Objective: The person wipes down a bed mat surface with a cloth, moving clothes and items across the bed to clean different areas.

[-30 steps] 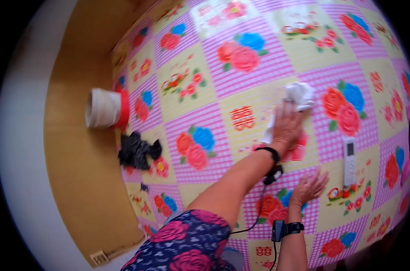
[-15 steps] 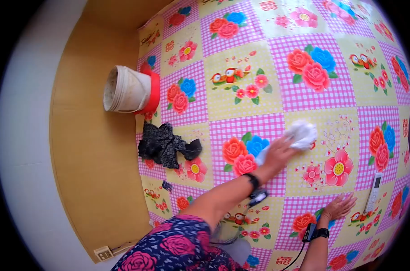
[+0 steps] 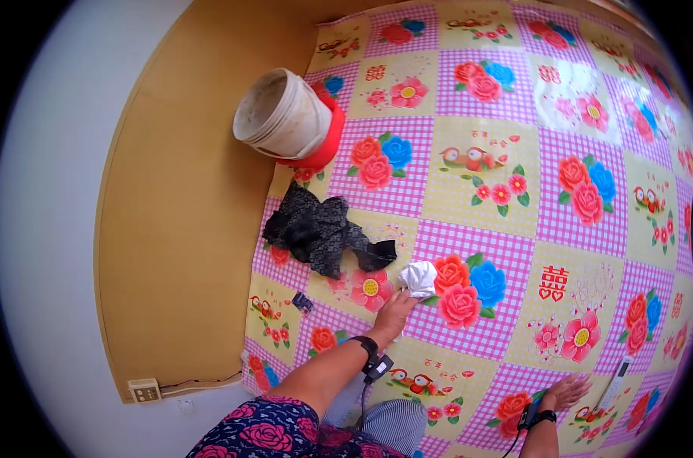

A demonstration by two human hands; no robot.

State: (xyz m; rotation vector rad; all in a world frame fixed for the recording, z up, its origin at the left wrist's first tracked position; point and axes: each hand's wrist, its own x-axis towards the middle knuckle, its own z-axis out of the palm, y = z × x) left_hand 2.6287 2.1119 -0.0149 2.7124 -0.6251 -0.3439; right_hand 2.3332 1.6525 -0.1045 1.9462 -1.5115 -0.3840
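Note:
My left hand [image 3: 393,315] is closed on a white cloth [image 3: 417,279], which is bunched beyond my fingers and pressed on the flowered, checked sheet [image 3: 507,340]. Off to the right, my right hand [image 3: 566,393] lies flat on the sheet with its fingers stretched out, holding nothing. Just beside its fingertips is a white remote control [image 3: 615,385]. A crumpled black patterned garment [image 3: 316,233] rests to the upper left of the white cloth, with a small dark packet [image 3: 302,302] below it.
A used white bucket [image 3: 285,114] with a red object [image 3: 327,141] against its right side stands near the tan panel [image 3: 171,214] on the left. A power socket [image 3: 143,391] with cables sits at the panel's lower end. My striped knee [image 3: 396,427] shows at the bottom.
My left hand has drawn the white cloth leftward and back toward me across the sheet. The whole view has shifted, while my right hand stays flat near the remote.

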